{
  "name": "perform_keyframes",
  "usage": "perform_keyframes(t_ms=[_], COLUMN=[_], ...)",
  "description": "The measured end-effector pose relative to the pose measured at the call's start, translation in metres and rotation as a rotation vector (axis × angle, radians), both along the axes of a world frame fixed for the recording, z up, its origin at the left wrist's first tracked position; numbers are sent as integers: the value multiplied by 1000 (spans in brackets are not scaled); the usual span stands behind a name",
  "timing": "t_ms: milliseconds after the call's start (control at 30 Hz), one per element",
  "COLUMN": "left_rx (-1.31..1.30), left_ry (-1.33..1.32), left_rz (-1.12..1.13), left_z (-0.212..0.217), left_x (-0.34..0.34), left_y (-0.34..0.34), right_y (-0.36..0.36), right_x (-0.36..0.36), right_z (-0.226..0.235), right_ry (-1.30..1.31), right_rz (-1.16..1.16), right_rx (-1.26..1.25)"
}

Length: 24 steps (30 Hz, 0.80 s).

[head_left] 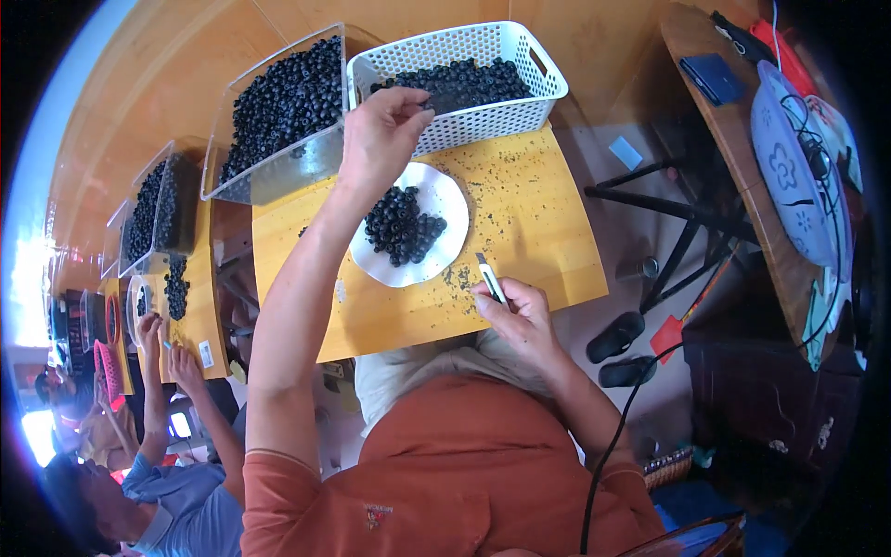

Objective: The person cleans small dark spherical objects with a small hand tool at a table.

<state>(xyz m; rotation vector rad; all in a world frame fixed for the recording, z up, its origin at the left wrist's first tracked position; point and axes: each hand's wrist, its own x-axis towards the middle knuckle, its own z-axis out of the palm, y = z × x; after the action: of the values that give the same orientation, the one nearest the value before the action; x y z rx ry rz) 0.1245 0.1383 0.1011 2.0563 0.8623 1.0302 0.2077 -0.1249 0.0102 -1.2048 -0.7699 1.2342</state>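
My left hand [379,135] reaches forward over the rim of a white perforated basket [520,110] holding small dark round fruits [464,84], fingers pinched together at the fruits; whether one is between them I cannot tell. My right hand [520,316] rests at the near edge of the yellow wooden board [538,223] and grips a small knife [490,277], blade pointing away. A white plate [436,260] with a heap of the same dark fruits [401,226] lies between both hands.
A clear plastic bin [278,172] full of dark fruits stands left of the basket. Dark scraps litter the board. Another person [158,455] works at a similar board to the left. Black slippers [617,348] lie on the floor at right, beside a dark table [742,186].
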Motion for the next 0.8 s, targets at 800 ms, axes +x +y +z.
perform_keyframes(t_ms=[800], left_rx=[298], left_ry=[629], left_rz=[-313], left_z=[-56], left_x=[-48], left_y=[-72], right_y=[-14], right_x=[16], right_z=[-4], right_ry=[-42], right_rz=[-43], right_rx=[-20])
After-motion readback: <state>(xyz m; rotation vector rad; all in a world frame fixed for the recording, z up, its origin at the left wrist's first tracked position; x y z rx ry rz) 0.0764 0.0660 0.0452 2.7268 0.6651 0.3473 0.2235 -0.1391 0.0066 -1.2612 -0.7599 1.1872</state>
